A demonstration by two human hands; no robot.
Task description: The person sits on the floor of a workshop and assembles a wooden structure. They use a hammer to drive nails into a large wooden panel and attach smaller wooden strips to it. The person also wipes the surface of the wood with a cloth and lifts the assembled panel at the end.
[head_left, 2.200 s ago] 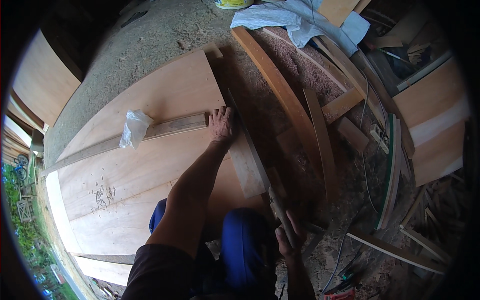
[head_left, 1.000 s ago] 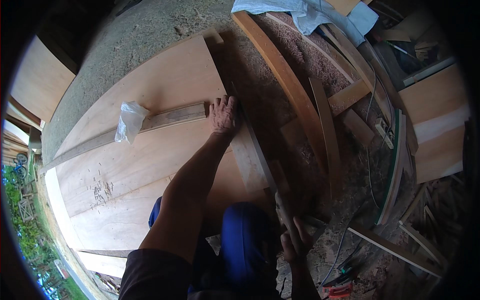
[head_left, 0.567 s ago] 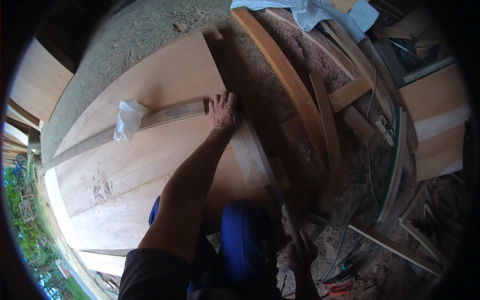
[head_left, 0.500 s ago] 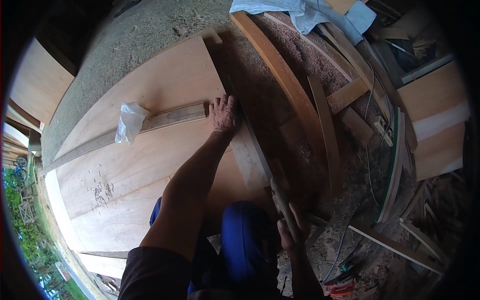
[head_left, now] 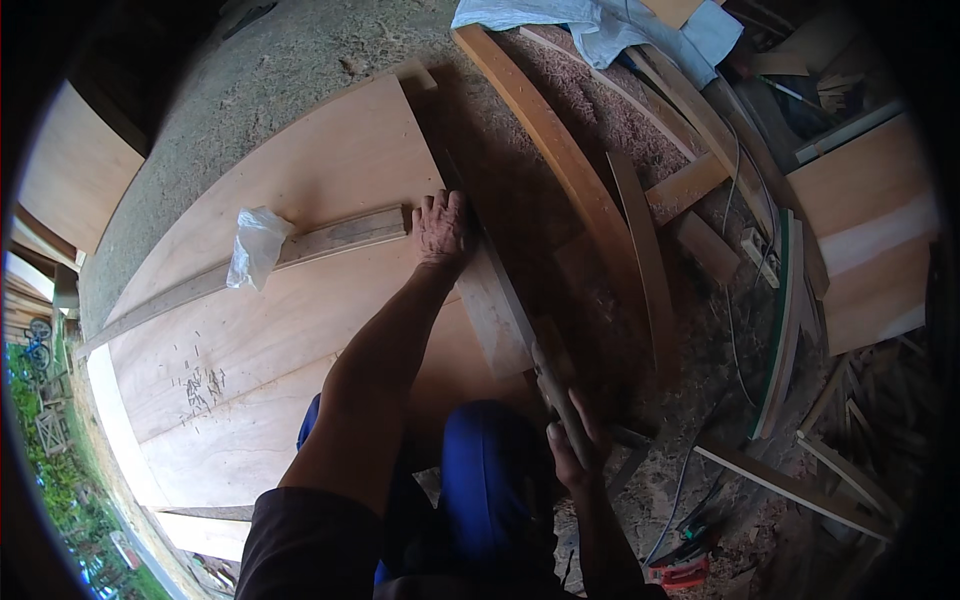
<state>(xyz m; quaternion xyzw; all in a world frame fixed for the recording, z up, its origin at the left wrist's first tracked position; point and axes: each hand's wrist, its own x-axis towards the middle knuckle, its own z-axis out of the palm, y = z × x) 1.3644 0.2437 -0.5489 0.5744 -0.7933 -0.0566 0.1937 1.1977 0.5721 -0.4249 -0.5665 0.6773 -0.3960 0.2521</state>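
My left hand (head_left: 440, 228) presses down on the far end of a short pale wooden board (head_left: 495, 318), its fingers laid forward and slightly bent. The board rests over the right edge of a large plywood sheet (head_left: 290, 330). At the board's near right corner, my right hand (head_left: 578, 450) is closed round the wooden handle of what looks like a hand saw (head_left: 558, 395), seen edge-on. Its thin dark blade seems to run along the board's right side. A long narrow batten (head_left: 340, 236) ends beside my left hand, with a crumpled clear plastic bag (head_left: 257, 245) on it.
Small dark bits (head_left: 203, 388) lie scattered on the plywood. Curved timbers (head_left: 560, 140) and wood shavings (head_left: 590, 120) cover the floor to the right, with a cable (head_left: 735, 330) among them. A red power tool (head_left: 680, 572) lies at the lower right.
My right hand and the saw have moved slightly forward, away from me. My left hand stays on the board. The whole view has shifted a little.
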